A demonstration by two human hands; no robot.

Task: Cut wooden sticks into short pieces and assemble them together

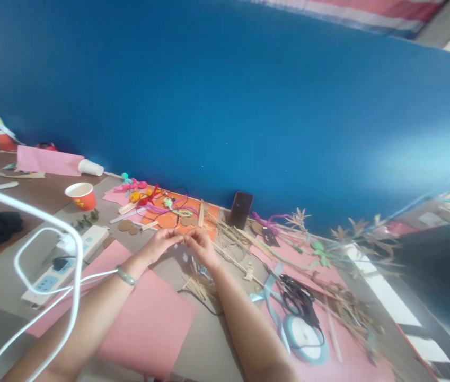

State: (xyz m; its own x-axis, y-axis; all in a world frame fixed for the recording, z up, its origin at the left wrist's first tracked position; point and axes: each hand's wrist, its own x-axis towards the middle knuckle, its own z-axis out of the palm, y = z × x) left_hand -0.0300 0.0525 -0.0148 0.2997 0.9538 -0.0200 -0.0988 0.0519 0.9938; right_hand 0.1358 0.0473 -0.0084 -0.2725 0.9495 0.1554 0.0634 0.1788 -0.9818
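1. Far left: red paper cup (81,194) upright on the grey-brown table (209,339), white power strip (65,263) just below it, thick white cable (74,276) looping across the foreground.
2. Under the forearms: flat pink paper sheet (149,323), bare of anything else.
3. Left hand (160,245), green bangle at the wrist, fingertips pressed together in a pinch on something thin and pale, too small to name; likely a strip of dried straw.
4. Right hand (203,248) touching the left at the fingertips, likewise pinching the same small piece, held just above the table, in front of the orange sheet strewn with coloured pipe cleaners (169,209).
5. Judged step: fine joining or twisting of the piece between both pinches, in mid-course. Next move calls for a steady grip and tiny finger motions; more material within reach from the loose dried straw stalks (232,239) just right.
6. Further right: dark phone (241,209) leaning on the blue wall, black-handled scissors (298,297) beside a pale ribbon roll (306,337).
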